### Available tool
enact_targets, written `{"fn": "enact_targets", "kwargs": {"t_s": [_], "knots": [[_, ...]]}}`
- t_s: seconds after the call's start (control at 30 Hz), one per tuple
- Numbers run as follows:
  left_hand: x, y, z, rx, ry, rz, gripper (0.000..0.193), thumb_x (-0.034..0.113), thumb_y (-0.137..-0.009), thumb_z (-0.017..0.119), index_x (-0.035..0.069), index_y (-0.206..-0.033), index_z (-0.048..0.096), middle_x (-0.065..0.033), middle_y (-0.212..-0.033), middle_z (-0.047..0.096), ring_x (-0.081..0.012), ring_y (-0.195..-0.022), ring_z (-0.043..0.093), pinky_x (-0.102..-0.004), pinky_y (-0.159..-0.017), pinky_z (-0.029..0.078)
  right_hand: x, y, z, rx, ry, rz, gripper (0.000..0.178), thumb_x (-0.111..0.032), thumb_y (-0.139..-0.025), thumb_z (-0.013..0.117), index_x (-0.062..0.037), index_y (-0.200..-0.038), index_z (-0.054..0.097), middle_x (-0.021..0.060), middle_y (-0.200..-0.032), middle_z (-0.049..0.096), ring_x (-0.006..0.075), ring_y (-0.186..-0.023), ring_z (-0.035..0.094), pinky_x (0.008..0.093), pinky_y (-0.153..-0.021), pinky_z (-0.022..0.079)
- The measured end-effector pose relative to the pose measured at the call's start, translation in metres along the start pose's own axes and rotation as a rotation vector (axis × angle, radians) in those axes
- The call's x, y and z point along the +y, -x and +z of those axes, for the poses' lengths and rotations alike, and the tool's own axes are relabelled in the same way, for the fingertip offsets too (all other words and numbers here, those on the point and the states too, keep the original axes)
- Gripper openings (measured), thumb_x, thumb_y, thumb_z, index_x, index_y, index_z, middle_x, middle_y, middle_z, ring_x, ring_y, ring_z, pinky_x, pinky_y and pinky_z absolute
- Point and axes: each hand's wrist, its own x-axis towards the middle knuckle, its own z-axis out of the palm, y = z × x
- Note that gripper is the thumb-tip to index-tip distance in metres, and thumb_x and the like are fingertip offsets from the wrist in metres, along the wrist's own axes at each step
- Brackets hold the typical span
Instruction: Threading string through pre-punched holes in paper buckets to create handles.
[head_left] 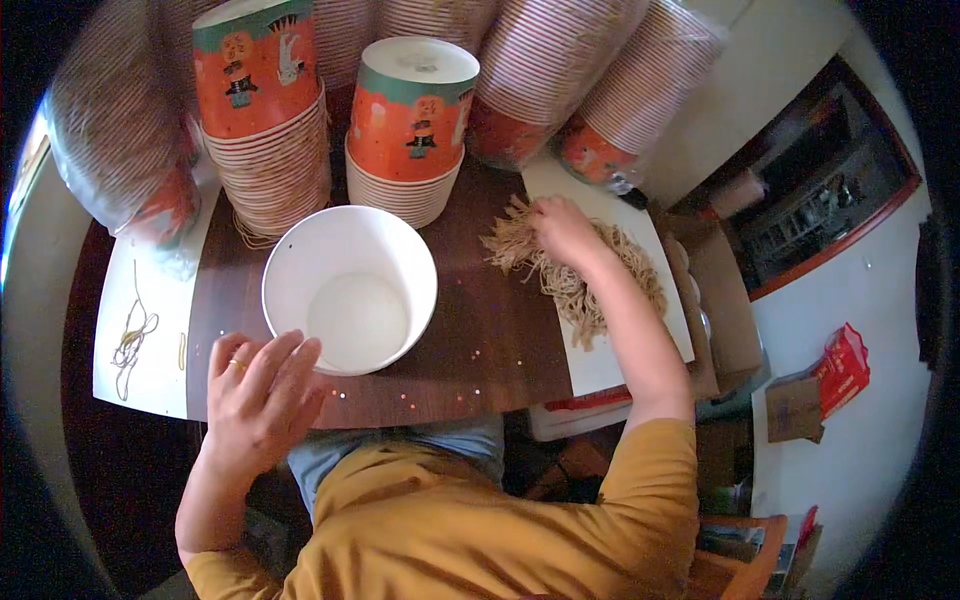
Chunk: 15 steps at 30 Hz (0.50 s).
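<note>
A white paper bucket (415, 270) stands with its mouth turned toward me, and a small dark hole shows near its rim. My left hand (262, 390) is at the bucket's near left rim, fingers stretched out and holding nothing; whether the fingertips touch the rim I cannot tell. Over to the right lies a tangled heap of tan twine cords (585, 310) on a white sheet. My right hand (565, 232) reaches into the far end of this heap, its fingers closed on some cords. How many it grips is hidden.
Behind the bucket stand two stacks of upside-down orange-and-green paper buckets, one left (260, 100) and one right (408, 130). Bagged bucket stacks (560, 60) line the back. Loose cord (130, 335) lies on the left white sheet (160, 375). Small paper dots dot the brown table (480, 320).
</note>
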Motion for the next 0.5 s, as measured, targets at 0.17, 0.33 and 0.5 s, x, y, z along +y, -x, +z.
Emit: {"fn": "enact_targets", "kwargs": {"t_s": [0.17, 0.33, 0.5], "knots": [[-0.012, -0.005, -0.015, 0.057, 0.188, -0.118, 0.041, 0.016, -0.065, 0.076, 0.004, -0.102, 0.062, -0.0104, -0.098, 0.062, -0.0266, -0.084, 0.060, -0.0440, -0.081, 0.044, -0.005, -0.015, -0.044, 0.165, -0.493, 0.069, 0.012, -0.012, -0.079, 0.062, -0.0036, -0.086, 0.067, 0.0137, -0.095, 0.064, 0.0325, -0.084, 0.061, 0.0399, -0.078, 0.048], [-0.014, -0.041, -0.012, 0.116, 0.391, -0.122, 0.030, 0.006, -0.066, 0.074, 0.003, -0.095, 0.064, -0.0112, -0.094, 0.063, -0.0285, -0.084, 0.061, -0.0391, -0.078, 0.046, -0.016, -0.020, -0.065, 0.103, -0.682, 0.088, 0.014, -0.011, -0.078, 0.061, -0.0031, -0.088, 0.067, 0.0138, -0.091, 0.063, 0.0326, -0.085, 0.061, 0.0394, -0.077, 0.049], [-0.012, -0.047, -0.006, 0.094, 0.434, -0.085, 0.031, 0.006, -0.066, 0.075, 0.004, -0.095, 0.065, -0.0104, -0.094, 0.064, -0.0272, -0.084, 0.061, -0.0388, -0.077, 0.047, 0.001, -0.019, -0.041, -0.058, -0.381, 0.057, 0.020, -0.010, -0.074, 0.063, -0.0028, -0.092, 0.066, 0.0149, -0.094, 0.060, 0.0334, -0.092, 0.058, 0.0410, -0.083, 0.047]]}}
